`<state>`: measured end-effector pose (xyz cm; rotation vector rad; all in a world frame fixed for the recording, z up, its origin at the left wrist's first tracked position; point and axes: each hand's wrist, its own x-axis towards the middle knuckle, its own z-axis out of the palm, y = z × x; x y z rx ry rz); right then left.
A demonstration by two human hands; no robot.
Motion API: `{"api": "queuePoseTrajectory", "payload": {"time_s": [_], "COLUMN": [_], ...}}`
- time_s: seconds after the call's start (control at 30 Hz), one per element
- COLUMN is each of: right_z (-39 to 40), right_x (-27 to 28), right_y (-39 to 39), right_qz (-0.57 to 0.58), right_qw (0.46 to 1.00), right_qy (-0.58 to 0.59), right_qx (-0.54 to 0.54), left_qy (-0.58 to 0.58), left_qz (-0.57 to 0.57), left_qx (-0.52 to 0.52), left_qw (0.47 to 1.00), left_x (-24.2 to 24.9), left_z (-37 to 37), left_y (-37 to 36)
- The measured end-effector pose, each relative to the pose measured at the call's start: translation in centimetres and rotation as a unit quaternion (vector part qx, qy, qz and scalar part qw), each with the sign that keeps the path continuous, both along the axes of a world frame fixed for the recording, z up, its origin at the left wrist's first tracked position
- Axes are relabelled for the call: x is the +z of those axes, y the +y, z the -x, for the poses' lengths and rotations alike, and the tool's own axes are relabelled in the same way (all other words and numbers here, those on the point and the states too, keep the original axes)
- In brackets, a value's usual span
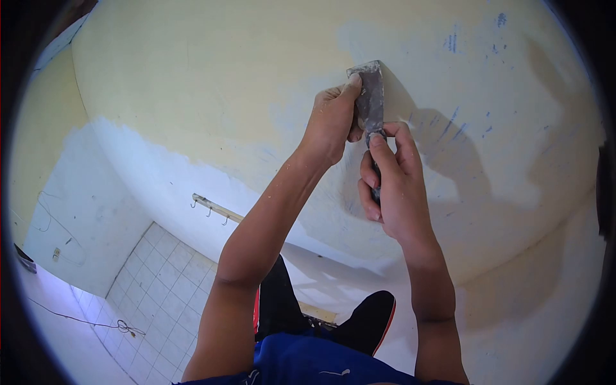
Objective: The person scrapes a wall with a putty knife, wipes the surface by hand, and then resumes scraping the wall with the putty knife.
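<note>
A putty knife (370, 99) with a grey, smeared metal blade and a dark handle is held up in front of the wall (256, 70), blade upward. My right hand (401, 183) is closed round its handle, thumb lying along the neck. On the left side of the blade, my left hand (330, 122) grips its edge, with the thumb on the flat face near the top. Both hands cast shadows on the wall to the right. Whitish specks dot my left wrist and forearm.
Pale yellow paint, white patches and blue marks (452, 122) cover the wall. Below left, a rail with hooks (218, 208) is fixed to it. Farther down are the tiled floor (157, 282), a wall outlet (56, 255) and a loose cable (83, 317). My bent knees show beneath my arms.
</note>
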<state>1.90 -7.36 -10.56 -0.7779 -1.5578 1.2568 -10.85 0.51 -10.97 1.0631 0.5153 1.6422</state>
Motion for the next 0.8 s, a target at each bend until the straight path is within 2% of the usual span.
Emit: {"api": "queuePoseTrajectory", "payload": {"time_s": [0.1,0.27,0.8], "right_z": [0.1,-0.1,0.2], "right_x": [-1.1,-0.1,-0.6], "right_y": [0.1,0.1,0.3], "right_qz": [-0.015,-0.007,-0.013], "right_qw": [0.999,1.000,1.000], "right_qy": [0.014,0.008,0.009], "right_qx": [-0.029,-0.007,-0.003], "left_qy": [0.013,0.038,-0.004], "left_qz": [-0.009,-0.007,-0.014], "left_qx": [0.028,0.018,0.027], "left_qw": [0.999,0.999,1.000], "left_x": [-0.3,-0.3,-0.3], "left_z": [-0.3,0.2,0.4], "left_y": [0.1,0.4,0.6]}}
